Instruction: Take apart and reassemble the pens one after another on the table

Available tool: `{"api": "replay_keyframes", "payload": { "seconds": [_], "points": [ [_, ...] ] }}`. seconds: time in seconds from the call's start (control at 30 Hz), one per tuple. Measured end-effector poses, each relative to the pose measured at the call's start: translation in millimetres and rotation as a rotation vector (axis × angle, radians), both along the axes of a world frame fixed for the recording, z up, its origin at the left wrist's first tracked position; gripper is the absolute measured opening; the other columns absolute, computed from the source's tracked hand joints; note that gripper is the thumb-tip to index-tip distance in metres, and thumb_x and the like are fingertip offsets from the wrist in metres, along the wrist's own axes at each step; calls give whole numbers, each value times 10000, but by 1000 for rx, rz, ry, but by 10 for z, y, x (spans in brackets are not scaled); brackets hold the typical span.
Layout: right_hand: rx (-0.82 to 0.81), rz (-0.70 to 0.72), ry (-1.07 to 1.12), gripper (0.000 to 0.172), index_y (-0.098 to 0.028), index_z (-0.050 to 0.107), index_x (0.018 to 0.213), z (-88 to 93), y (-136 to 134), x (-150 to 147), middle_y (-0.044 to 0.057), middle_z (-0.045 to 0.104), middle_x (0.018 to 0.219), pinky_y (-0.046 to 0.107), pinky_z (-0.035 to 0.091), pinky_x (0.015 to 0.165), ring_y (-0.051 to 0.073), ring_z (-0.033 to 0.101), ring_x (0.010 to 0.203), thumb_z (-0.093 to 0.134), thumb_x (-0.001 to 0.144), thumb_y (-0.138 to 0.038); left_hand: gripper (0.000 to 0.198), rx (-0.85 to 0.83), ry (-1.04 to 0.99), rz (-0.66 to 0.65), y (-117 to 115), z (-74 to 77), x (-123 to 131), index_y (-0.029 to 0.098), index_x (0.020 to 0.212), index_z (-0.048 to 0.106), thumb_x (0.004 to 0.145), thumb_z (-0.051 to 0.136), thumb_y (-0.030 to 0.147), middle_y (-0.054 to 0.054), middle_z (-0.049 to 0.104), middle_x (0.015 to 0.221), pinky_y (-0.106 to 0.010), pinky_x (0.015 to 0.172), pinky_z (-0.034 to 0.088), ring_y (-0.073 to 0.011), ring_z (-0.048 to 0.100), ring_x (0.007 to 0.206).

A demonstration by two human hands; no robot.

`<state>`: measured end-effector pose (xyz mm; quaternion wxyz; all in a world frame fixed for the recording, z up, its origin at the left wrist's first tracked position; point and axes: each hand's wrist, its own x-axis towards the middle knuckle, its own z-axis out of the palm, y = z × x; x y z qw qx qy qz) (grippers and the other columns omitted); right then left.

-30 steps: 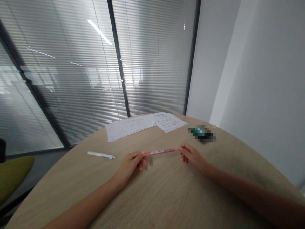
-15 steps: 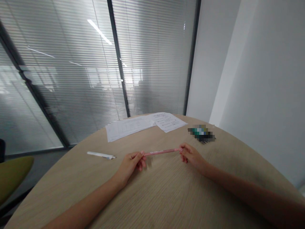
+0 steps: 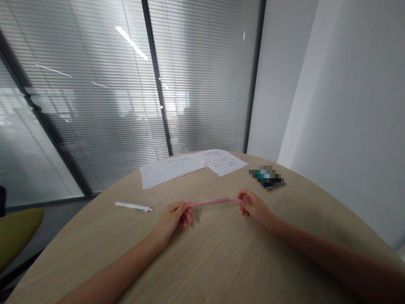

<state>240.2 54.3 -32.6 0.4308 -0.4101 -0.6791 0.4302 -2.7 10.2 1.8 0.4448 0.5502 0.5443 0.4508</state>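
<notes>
A slim pink pen [image 3: 213, 202] stretches almost level between my two hands, just above the table. My left hand [image 3: 175, 214] pinches its left end between thumb and forefinger, the other fingers curled beneath. At the opposite end, my right hand [image 3: 251, 206] grips the pen with its fingertips, hiding the very tip. Small print shows on the pen's barrel, too small to read. To the left of my left hand lies a slim white pen-like item [image 3: 133, 206], which neither hand touches.
Printed paper sheets [image 3: 172, 169] lie at the far side of the round wooden table [image 3: 202, 261]. A blurred-out dark and green pack [image 3: 268, 177] with thin points sits beyond my right hand. A yellow-green chair [image 3: 19, 232] stands at the left, and glass with blinds [image 3: 205, 84] rises behind.
</notes>
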Motion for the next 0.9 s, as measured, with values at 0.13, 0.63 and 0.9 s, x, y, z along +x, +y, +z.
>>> {"api": "replay_keyframes", "payload": {
  "seconds": [0.13,0.63,0.9],
  "points": [
    [-4,-30,18,179,-189,416,782,5,-9,-2,-79,435,471,187,311,387,62,398,383,446,732,-359,346,7,-25,-1,1,-1,-3,144,546,521,646,497,474,24,517,414,-202,410,319,-82,421,366],
    [18,-132,49,223,-189,402,817,-27,51,46,-42,451,616,196,324,383,71,437,432,379,777,-407,311,30,-99,15,-14,6,3,144,558,504,677,489,430,39,489,413,-196,412,316,-74,413,361],
    [598,-248,-905,172,-175,522,787,188,90,283,63,545,814,245,334,540,152,512,700,376,821,-260,317,32,-82,20,-6,0,-6,145,565,505,678,481,440,33,492,420,-202,409,323,-80,419,367]
  ]
}}
